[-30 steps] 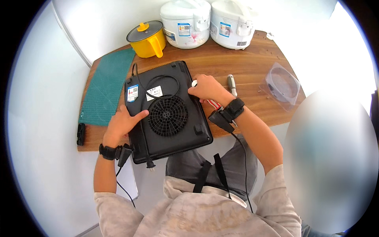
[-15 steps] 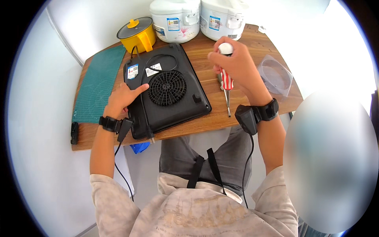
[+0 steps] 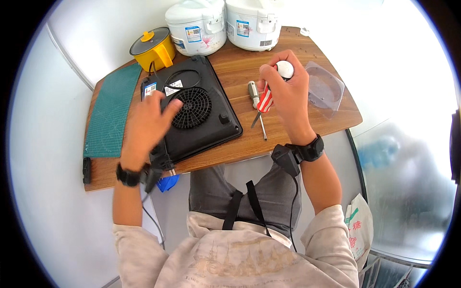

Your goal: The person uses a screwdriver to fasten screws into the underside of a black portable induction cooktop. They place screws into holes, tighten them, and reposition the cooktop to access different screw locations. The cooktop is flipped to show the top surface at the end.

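So the right hand [image 3: 290, 93] has its fingers wrapped around a red-and-white striped screwdriver [image 3: 265, 99], white ball end up top, blade pointing down over the wood just to the right of the black appliance [image 3: 217, 106]. The tip isn't touching the appliance. Left hand [image 3: 146, 125] is over the appliance's left side, loose and open with the thumb sticking out toward the fan grille [image 3: 192, 107]. It's blurry, so can't tell if it's actually resting there.

Progress-wise, I'd call it early: the appliance lies underside up, its casing looks whole, grille on, cord [image 3: 185, 71] looped across the top. No panel off that I can see. There's a hole at its near right corner, but whether a screw sits in it is too small to tell, so no idea how much is left.

Second screwdriver [image 3: 253, 93], grey handle, lies to the appliance's right. Clear plastic tray [image 3: 324, 89] is further right, well apart. Green mat [image 3: 111, 110] is off its left side, yellow pot [image 3: 153, 50] past its far left corner, two white rice cookers [image 3: 197, 31] beyond its far edge.
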`<state>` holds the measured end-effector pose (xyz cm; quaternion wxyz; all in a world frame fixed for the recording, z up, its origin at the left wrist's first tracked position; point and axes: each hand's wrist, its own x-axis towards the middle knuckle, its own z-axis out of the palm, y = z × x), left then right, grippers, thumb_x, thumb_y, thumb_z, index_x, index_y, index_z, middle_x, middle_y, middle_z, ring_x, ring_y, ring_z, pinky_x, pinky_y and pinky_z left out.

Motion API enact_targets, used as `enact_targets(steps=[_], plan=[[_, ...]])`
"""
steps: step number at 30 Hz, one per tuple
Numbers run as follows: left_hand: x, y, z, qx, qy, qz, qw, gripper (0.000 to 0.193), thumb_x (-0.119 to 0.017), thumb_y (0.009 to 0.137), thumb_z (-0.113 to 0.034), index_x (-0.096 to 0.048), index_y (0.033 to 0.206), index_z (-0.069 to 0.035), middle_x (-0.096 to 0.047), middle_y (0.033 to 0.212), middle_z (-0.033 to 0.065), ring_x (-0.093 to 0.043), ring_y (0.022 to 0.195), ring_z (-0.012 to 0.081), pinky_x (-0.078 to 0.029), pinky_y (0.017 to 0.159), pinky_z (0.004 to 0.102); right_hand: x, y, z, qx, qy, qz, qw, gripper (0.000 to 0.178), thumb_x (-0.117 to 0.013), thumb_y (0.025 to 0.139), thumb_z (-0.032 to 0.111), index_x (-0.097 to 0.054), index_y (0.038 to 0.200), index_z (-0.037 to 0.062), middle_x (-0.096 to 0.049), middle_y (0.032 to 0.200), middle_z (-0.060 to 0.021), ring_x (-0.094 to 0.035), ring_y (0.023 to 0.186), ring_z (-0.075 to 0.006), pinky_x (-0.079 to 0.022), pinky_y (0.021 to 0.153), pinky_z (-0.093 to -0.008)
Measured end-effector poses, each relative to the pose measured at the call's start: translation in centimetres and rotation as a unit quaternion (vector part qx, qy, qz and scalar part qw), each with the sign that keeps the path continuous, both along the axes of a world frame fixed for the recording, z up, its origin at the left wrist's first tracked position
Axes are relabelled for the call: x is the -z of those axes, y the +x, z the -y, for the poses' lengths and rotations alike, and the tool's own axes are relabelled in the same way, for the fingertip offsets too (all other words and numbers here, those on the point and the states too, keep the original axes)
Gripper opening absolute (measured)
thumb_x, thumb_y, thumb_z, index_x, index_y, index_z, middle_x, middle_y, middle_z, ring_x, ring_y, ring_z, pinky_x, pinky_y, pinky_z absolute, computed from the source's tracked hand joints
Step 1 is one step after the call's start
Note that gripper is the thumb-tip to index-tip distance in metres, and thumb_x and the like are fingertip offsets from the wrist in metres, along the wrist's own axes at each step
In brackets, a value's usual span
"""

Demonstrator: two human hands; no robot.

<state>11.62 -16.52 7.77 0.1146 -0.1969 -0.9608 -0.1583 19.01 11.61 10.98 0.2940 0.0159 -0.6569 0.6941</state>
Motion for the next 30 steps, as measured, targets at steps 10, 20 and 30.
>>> enact_targets(steps=[10, 20, 30], plan=[[6.8, 6.6, -9.8, 0.207, 0.116, -0.07, 0.969, 0.055, -0.08, 0.085, -0.022, -0.054, 0.131, -0.006, -0.049, 0.147, 0.0173, -0.043, 0.143, 0.0401, -0.036, 0.118, 0.0515, 2.7, -2.0, 1.8, -0.032, 0.031, -0.036, 0.998, 0.012, -0.067, 0.089, 0.003, -0.055, 0.091, 0.0054, -0.06, 0.076, 0.0005, -0.058, 0.068, -0.0052, -0.047, 0.058, -0.0238], [8.8, 3.0, -10.7, 0.261, 0.143, -0.087, 0.951, 0.037, -0.08, 0.08, -0.011, -0.063, 0.113, -0.006, -0.058, 0.126, 0.0079, -0.055, 0.128, 0.0298, -0.046, 0.108, 0.0448, 3.4, -2.9, 2.4, -0.053, 0.094, -0.03, 0.994, 0.012, -0.068, 0.086, 0.004, -0.057, 0.091, 0.0044, -0.06, 0.078, -0.0017, -0.055, 0.072, -0.0072, -0.049, 0.065, -0.0273], [9.6, 2.6, -10.7, 0.234, 0.131, -0.065, 0.961, 0.035, -0.08, 0.08, -0.011, -0.066, 0.111, -0.005, -0.059, 0.123, 0.0099, -0.056, 0.125, 0.0298, -0.048, 0.104, 0.0414, 2.4, -4.5, 0.2, -0.288, 0.078, 0.009, 0.955, 0.012, -0.067, 0.081, 0.002, -0.057, 0.088, 0.0033, -0.06, 0.079, 0.001, -0.054, 0.073, -0.0068, -0.047, 0.066, -0.0254]])
